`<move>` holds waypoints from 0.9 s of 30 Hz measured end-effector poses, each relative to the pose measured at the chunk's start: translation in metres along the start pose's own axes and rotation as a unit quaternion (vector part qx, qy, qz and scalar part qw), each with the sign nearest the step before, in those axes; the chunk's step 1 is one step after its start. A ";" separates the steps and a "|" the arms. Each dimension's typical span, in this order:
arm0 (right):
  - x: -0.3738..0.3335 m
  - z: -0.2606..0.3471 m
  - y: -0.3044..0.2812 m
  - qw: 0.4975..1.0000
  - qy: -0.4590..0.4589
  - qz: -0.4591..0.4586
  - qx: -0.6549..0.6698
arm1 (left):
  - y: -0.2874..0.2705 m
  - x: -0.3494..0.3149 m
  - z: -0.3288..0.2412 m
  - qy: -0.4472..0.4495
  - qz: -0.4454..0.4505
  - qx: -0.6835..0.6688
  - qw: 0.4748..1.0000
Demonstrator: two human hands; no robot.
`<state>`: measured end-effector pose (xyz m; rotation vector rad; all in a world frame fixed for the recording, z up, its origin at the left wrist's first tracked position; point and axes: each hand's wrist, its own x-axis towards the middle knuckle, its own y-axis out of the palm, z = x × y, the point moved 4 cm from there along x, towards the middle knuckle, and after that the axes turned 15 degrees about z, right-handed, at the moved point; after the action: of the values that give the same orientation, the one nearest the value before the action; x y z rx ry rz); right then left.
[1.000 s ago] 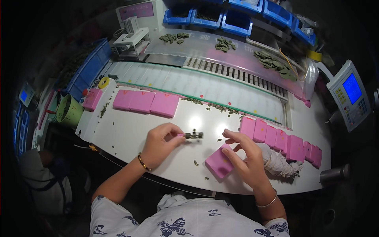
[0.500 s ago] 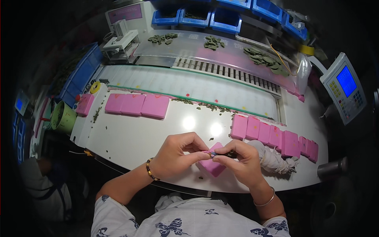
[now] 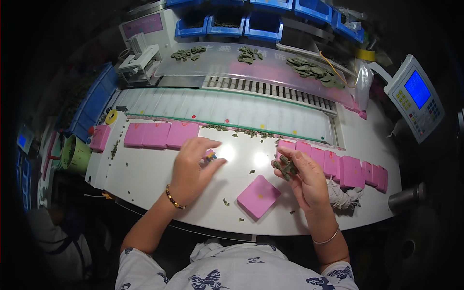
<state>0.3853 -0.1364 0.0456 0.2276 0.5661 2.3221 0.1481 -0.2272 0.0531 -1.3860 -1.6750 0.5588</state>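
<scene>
Over the white table, my left hand (image 3: pixel 193 165) is curled, thumb and forefinger apart, with a small pink, blue and yellow piece (image 3: pixel 210 155) held against its inner fingers. Its exact kind is too small to make out. To the right, my raised right hand (image 3: pixel 308 181) holds a few dark green rough-edged pieces (image 3: pixel 286 169) between thumb and fingers. A pink block (image 3: pixel 258 197) with a yellow spot lies on the table between the hands, turned cornerwise. Neither hand touches it. Small green scraps (image 3: pixel 226 202) lie to its left.
Pink blocks stand in rows at left (image 3: pixel 154 134) and right (image 3: pixel 350 172), the latter beside a whitish cloth bundle (image 3: pixel 344 197). Beyond runs a pale conveyor belt (image 3: pixel 217 108). Green pieces (image 3: pixel 316 72) lie on a clear sheet. A control panel (image 3: pixel 415 92) stands right, blue bins (image 3: pixel 263 26) behind.
My hands have parted from their pinch over the pink block, the left going left and the right going right and up. The block is now uncovered, and the green pieces show more fully.
</scene>
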 end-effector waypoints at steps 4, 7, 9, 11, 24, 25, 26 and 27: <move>0.002 -0.010 0.018 1.000 -0.009 0.012 0.020 | 0.033 0.011 -0.038 -0.068 0.147 -0.414 0.896; 0.002 -0.016 0.031 0.993 -0.054 0.037 -0.097 | 0.054 0.012 -0.046 -0.091 0.182 -0.548 0.812; 0.002 -0.011 0.030 0.981 -0.076 0.037 -0.173 | 0.061 0.015 -0.045 -0.081 0.159 -0.606 0.776; 0.000 -0.001 0.029 0.964 -0.096 0.037 -0.247 | 0.058 0.015 -0.045 -0.072 0.159 -0.597 0.783; -0.012 0.028 0.048 0.635 -0.264 0.048 -0.724 | 0.049 0.017 -0.040 -0.002 0.175 -0.519 0.837; -0.013 0.026 0.046 0.634 -0.265 0.047 -0.725 | 0.048 0.017 -0.042 0.016 0.177 -0.504 0.845; -0.012 0.022 0.040 0.716 -0.230 0.050 -0.657 | 0.047 0.018 -0.043 0.016 0.177 -0.504 0.845; -0.010 0.018 0.033 0.789 -0.193 0.052 -0.581 | 0.042 0.019 -0.047 0.049 0.164 -0.451 0.876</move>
<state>0.3781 -0.1587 0.0769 0.1173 -1.1101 2.1976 0.2103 -0.2066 0.0513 -2.3431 -1.6828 -0.1850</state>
